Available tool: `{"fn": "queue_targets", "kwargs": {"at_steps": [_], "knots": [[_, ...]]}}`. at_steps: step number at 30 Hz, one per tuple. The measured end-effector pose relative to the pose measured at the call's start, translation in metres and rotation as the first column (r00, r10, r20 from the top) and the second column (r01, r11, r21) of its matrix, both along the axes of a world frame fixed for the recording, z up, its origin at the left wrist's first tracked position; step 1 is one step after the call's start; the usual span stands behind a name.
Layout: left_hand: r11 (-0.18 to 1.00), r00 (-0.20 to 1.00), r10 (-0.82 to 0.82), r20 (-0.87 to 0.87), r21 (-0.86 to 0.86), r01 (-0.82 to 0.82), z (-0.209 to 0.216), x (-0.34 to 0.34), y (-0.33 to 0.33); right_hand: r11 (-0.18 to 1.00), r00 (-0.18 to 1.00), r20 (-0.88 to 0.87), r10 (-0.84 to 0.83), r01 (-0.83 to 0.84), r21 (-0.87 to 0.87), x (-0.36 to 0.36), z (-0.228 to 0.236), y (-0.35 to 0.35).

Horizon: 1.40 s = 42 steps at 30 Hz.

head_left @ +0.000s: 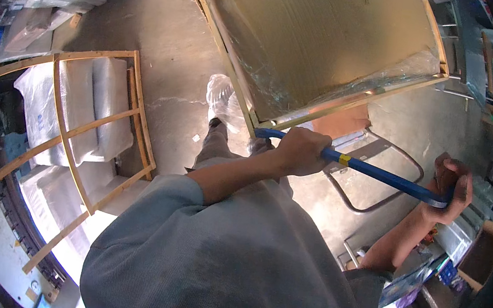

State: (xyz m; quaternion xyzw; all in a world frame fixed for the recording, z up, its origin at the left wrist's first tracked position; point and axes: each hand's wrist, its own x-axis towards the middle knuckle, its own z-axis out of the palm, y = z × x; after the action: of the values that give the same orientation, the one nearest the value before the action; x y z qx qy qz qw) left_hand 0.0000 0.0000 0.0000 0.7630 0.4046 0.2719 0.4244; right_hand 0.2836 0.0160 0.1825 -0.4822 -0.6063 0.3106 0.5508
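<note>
Left grip: closed fist, the left hand [304, 152] wrapped firmly around the long blue metal pry bar with a yellow mark [388, 178], just behind its hooked end.
Right grip: out at the far end, the right hand [454, 195] cups the tip of the shaft; how tightly those fingers close, I cannot tell.
Bar position: slanting across in front of the body, hook up at the near corner of the pale wooden frame [241, 95]; touching or just shy of it, hard to call from here.
Inside the frame: a broad, flat brownish panel [329, 32], edged by crumpled clear plastic film [414, 67].
Hook work: seat the claw squarely on the wood, well clear of panel and film, I'd say.
Leverage: steady left hand guiding, far hand pressing smoothly; that long shaft should give plenty.
Swing room: a low rack of brown metal tubing [375, 150] lies below the shaft, so mind the knuckles.
Footing: crumpled translucent plastic [222, 99] sits right at one foot; feet planted, watch for a slip.
</note>
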Motion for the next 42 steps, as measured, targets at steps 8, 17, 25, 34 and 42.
{"fn": "queue_targets", "kwargs": {"at_steps": [8, 17, 25, 34, 42], "knots": [[0.995, 1.0, 0.029, -0.012, 0.093, -0.027, 0.008, 0.001, -0.017, 0.963, 0.949, 0.272, -0.156, 0.084, 0.258, -0.027, 0.016, -0.04], [0.915, 0.893, 0.021, 0.449, 0.351, -0.198, 0.028, -0.042, -0.026, 0.855, 0.798, 0.594, -0.104, -0.234, 0.463, -0.151, 0.101, -0.094], [0.91, 0.836, -0.062, 0.545, 0.375, -0.177, 0.008, -0.082, -0.023, 0.918, 0.598, 0.732, -0.327, 0.018, 0.395, -0.24, 0.091, -0.143], [0.91, 0.741, -0.103, 0.663, 0.364, -0.199, -0.002, -0.097, -0.028, 0.947, 0.588, 0.792, -0.162, -0.133, 0.293, -0.289, 0.102, -0.145], [0.914, 0.703, -0.109, 0.703, 0.348, -0.207, -0.004, -0.098, -0.026, 0.902, 0.561, 0.803, -0.199, -0.216, 0.374, -0.302, 0.1, -0.134]]}}
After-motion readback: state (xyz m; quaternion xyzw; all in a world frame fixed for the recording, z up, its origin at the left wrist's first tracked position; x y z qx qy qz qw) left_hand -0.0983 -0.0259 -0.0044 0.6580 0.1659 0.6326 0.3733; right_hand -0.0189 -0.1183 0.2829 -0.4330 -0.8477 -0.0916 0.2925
